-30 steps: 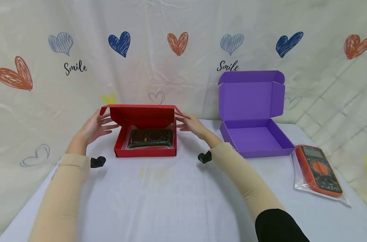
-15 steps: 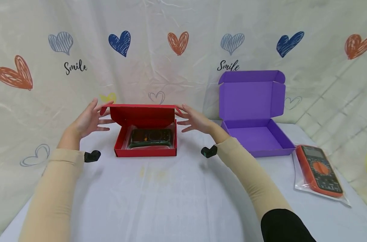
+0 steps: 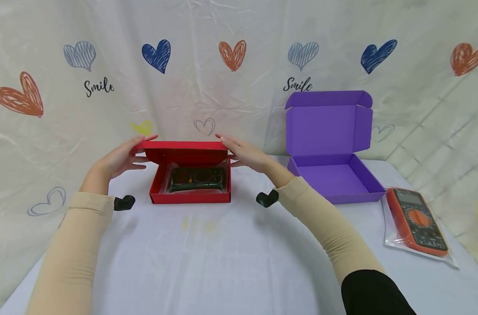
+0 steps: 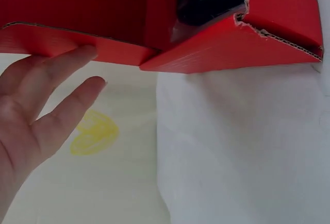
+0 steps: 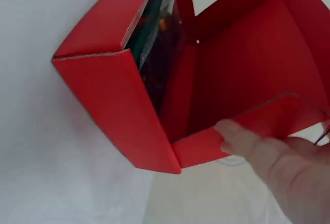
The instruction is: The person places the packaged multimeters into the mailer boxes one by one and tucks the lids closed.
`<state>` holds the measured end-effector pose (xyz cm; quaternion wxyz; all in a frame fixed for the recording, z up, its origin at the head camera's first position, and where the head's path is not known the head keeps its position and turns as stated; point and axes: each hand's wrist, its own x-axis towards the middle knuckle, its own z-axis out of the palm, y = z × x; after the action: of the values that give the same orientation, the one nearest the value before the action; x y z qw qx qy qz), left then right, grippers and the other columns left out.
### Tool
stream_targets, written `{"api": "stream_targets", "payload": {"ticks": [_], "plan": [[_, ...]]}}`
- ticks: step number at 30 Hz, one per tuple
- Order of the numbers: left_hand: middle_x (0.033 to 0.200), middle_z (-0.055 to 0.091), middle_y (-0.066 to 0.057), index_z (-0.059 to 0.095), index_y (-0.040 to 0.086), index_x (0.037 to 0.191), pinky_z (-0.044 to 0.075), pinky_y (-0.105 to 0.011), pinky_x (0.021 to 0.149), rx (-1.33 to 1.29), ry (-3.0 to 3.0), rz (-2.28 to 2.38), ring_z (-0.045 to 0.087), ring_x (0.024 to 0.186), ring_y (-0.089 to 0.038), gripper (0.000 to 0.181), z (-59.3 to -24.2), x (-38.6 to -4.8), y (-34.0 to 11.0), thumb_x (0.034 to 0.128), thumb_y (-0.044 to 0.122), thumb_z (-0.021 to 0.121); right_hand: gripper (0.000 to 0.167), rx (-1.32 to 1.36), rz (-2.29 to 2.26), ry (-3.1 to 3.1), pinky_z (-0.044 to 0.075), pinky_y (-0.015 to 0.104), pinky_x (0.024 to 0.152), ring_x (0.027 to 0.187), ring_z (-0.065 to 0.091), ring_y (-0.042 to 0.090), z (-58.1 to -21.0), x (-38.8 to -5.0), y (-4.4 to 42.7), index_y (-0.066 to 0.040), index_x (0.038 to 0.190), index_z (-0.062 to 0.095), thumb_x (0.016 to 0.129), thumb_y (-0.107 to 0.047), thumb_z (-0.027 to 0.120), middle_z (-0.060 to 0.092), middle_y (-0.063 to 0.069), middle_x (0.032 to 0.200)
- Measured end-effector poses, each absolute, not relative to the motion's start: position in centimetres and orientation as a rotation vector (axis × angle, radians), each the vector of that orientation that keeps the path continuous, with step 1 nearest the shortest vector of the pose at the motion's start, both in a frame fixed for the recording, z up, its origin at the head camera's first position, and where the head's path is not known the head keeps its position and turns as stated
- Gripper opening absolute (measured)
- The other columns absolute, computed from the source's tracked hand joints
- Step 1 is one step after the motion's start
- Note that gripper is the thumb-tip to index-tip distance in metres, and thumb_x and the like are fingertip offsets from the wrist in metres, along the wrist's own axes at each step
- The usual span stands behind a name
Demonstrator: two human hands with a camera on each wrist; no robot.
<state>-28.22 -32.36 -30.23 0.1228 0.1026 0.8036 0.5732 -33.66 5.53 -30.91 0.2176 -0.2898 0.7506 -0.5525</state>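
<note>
A red cardboard box [image 3: 190, 199] stands on the table with its lid [image 3: 185, 145] partly lowered. Inside lies a dark multimeter [image 3: 197, 178] in a clear plastic bag. At the lid's left end, my left hand [image 3: 118, 159] has its fingers stretched out, some along the top edge; in the left wrist view its fingers [image 4: 67, 62] touch the side flap. My right hand [image 3: 248, 154] reaches over the lid's right corner with fingers extended. The right wrist view has its fingertips [image 5: 229, 131] against the other side flap [image 5: 258, 123].
An open purple box [image 3: 337, 179] with its lid upright stands to the right. Beside it lies an orange multimeter [image 3: 417, 221] in a clear bag. A white cloth covers the table [image 3: 207, 262], and a heart-printed curtain [image 3: 258, 39] hangs behind.
The red lid has tipped forward and down a little. Both hands first rose and spread along its ends; now their fingers have come over its top corners.
</note>
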Motion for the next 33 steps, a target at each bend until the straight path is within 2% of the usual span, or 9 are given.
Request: {"api": "stream_targets", "payload": {"ticks": [4,8,13,20,25,29,33], "plan": [[0.16,0.03,-0.017,0.033,0.022,0.162,0.048,-0.041,0.101,0.334,2.401,1.636,0.039,0.137,-0.047,0.063,-30.8,-28.4,-32.0,0.107,0.052,0.037,0.06,-0.855,-1.517,2.115,0.041,0.054,0.111,0.137,0.049,0.032,-31.5,-33.5,5.5,-0.024,0.162,0.033,0.107,-0.034,0.054,0.044,0.01,0.156],[0.153,0.039,-0.013,0.036,0.016,0.16,0.05,-0.029,0.095,0.329,2.421,1.655,0.046,0.13,-0.033,0.063,-31.4,-28.5,-32.0,0.1066,0.048,0.042,0.063,-0.895,-1.512,2.177,0.044,0.049,0.11,0.13,0.053,0.025,-32.2,-33.2,5.4,-0.022,0.16,0.038,0.103,-0.033,0.062,0.048,0.006,0.151],[0.149,0.043,-0.007,0.042,0.018,0.158,0.049,-0.026,0.098,0.325,2.406,1.703,0.05,0.126,-0.022,0.055,-32.2,-28.6,-32.5,0.1072,0.04,0.048,0.066,-0.877,-1.512,2.234,0.048,0.04,0.107,0.131,0.05,0.022,-32.7,-33.0,5.5,-0.021,0.158,0.041,0.099,-0.035,0.067,0.047,0.004,0.15],[0.139,0.049,0.001,0.051,0.02,0.152,0.051,-0.022,0.096,0.344,2.388,1.783,0.053,0.121,-0.017,0.047,-32.9,-28.3,-32.5,0.1063,0.028,0.056,0.061,-0.917,-1.503,2.305,0.049,0.042,0.105,0.128,0.052,0.023,-33.6,-32.9,5.5,-0.021,0.153,0.049,0.096,-0.027,0.072,0.048,0.003,0.151],[0.144,0.046,-0.006,0.049,0.013,0.154,0.052,-0.021,0.092,0.348,2.491,1.705,0.05,0.121,-0.018,0.053,-33.5,-28.0,-32.2,0.1033,0.025,0.062,0.062,-1.007,-1.454,2.408,0.052,0.04,0.099,0.123,0.055,0.024,-34.5,-32.7,5.4,-0.016,0.149,0.054,0.093,-0.024,0.078,0.053,0.005,0.146],[0.157,0.04,-0.014,0.048,0.006,0.152,0.054,-0.023,0.088,0.382,2.566,1.643,0.045,0.125,-0.02,0.056,-33.8,-28.0,-32.2,0.1016,0.022,0.064,0.063,-1.017,-1.448,2.443,0.053,0.04,0.098,0.122,0.054,0.024,-35.1,-32.5,5.4,-0.018,0.149,0.055,0.091,-0.023,0.08,0.054,0.004,0.145],[0.161,0.036,-0.018,0.048,0.002,0.15,0.054,-0.023,0.087,0.397,2.583,1.63,0.042,0.127,-0.021,0.056,-34.1,-28.1,-32.3,0.0998,0.019,0.067,0.064,-1.025,-1.439,2.473,0.053,0.04,0.097,0.121,0.055,0.023,-35.6,-32.2,5.4,-0.022,0.148,0.056,0.09,-0.023,0.082,0.055,0.003,0.144]]}}
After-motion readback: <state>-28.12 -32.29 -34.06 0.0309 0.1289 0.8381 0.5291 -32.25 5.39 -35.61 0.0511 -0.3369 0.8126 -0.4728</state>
